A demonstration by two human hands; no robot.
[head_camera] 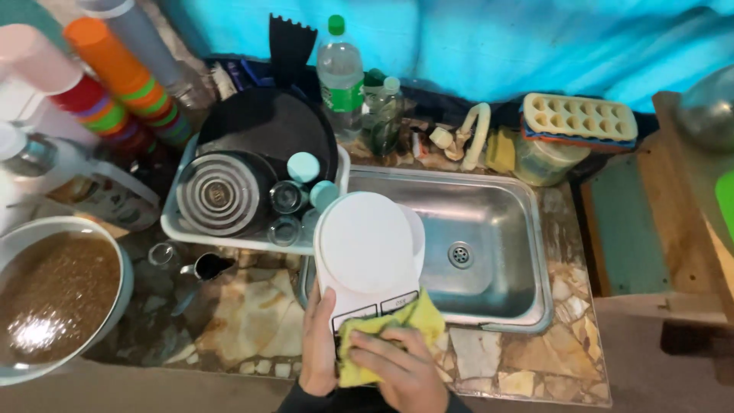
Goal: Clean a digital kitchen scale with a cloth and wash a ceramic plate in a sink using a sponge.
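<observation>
My right hand [401, 371] has its fingers curled down, pressing a yellow cloth [382, 336] against the near end of a white kitchen scale [367, 256]. My left hand [319, 344] grips the scale's near left edge, thumb on top, fingers wrapped under. I hold the scale tilted over the front rim of the steel sink [505, 229]. Just left of it sits a white dish rack [180, 222] with a black pan [267, 126] and glasses. Far left, a bowl of brown liquid [53, 294].

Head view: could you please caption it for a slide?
Left hand holds white kitchen scale over sink; right hand presses yellow cloth against it.
</observation>
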